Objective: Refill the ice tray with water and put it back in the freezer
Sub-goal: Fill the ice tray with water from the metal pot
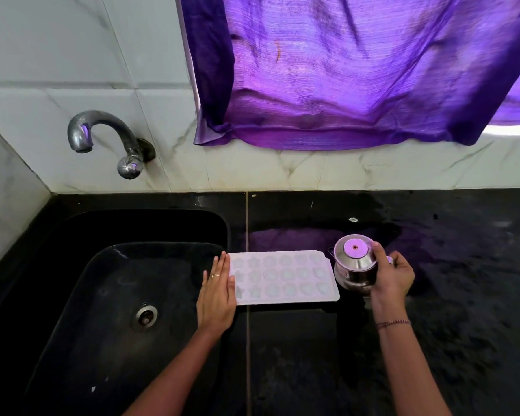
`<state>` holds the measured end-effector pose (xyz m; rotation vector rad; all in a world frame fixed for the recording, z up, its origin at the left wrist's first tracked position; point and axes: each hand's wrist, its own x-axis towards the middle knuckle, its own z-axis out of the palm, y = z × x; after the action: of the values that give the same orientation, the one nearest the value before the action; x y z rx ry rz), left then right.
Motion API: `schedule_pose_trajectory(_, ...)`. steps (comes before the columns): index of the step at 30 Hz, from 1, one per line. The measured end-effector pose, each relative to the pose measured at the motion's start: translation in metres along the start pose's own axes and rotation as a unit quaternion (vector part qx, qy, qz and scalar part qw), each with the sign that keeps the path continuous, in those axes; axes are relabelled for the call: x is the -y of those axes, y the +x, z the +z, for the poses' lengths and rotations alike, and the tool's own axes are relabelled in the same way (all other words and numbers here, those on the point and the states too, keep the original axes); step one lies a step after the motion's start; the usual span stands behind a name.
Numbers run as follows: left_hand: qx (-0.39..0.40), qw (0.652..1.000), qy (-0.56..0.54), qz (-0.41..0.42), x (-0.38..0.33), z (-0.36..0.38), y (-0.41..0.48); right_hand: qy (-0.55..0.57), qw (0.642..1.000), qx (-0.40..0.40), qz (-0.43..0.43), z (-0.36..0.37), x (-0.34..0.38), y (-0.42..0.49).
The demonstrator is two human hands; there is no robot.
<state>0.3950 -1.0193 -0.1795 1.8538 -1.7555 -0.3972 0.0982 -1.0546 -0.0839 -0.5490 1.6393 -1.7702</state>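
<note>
A white ice tray (pixel 285 277) with several shaped cavities lies flat on the black counter (pixel 312 355), just right of the sink. My left hand (pixel 216 292) rests flat with fingers together against the tray's left end, the thumb on its edge. My right hand (pixel 391 277) is wrapped around a small steel pot (pixel 354 262) standing on the counter, touching the tray's right end. The pot looks tilted toward the tray. Whether water is in the cavities is unclear.
A black sink (pixel 126 295) with a steel drain (pixel 146 316) fills the left. A steel tap (pixel 108 139) juts from the tiled wall above it. A purple curtain (pixel 357 70) hangs over the back wall. The counter behind the pot looks wet.
</note>
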Motion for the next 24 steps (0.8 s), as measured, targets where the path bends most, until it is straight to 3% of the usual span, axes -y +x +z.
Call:
schedule_pose_trajectory(7,-0.003,1.0,-0.004,-0.002,-0.002,-0.001,-0.001,-0.028,0.998,0.031,-0.052,-0.008,0.005,-0.003)
schedule_pose_trajectory(24,-0.006,1.0,-0.001,-0.006,0.0,0.001,-0.001,-0.079,0.994,0.051,-0.062,-0.017,0.003,-0.001)
